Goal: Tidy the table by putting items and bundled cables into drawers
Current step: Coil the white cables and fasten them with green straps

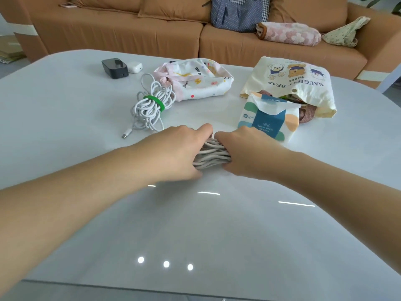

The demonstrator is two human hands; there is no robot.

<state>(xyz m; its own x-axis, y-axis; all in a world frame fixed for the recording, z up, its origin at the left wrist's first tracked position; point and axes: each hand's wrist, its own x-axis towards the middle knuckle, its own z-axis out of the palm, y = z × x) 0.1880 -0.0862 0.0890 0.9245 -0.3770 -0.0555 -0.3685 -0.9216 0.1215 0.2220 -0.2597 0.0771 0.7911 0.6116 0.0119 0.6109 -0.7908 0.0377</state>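
Observation:
A folded bunch of pale grey cable (212, 156) lies in the middle of the glossy white table (65, 118). My left hand (180, 148) grips its left end and my right hand (245, 153) grips its right end, so only the strands between the hands show. Behind and to the left lies a white cable bundle (152, 105) bound with a green tie, its plug end trailing toward me. At the far left sit a black charger (114, 68) and a small white charger (135, 67), side by side.
A tissue pack (269, 118) stands just behind my right hand. A printed drawstring pouch (195, 80) and a cream bear tote bag (297, 83) lie further back. A brown sofa (121, 33) with bags and cloths runs behind the table. No drawer is in view.

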